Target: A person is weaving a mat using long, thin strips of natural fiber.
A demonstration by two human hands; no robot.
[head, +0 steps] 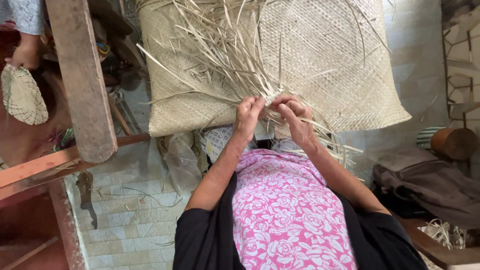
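Note:
A large pale woven straw mat [345, 75] lies spread in front of me, with several loose dry straw strips [225, 55] fanning up from its near edge. My left hand [248, 116] pinches strips at the mat's near edge. My right hand [294, 116] is right beside it, fingers curled around other strips at the same spot. The two hands nearly touch. My lap, in pink flowered cloth [285, 210], is below them.
A thick wooden post [80, 75] slants at the left, with a wooden rail [45, 165] below it. Another person's hand [22, 52] at far left is beside a small woven piece [22, 97]. A dark cloth bundle [430, 185] and a round wooden thing [455, 142] lie at right. The floor is tiled [125, 220].

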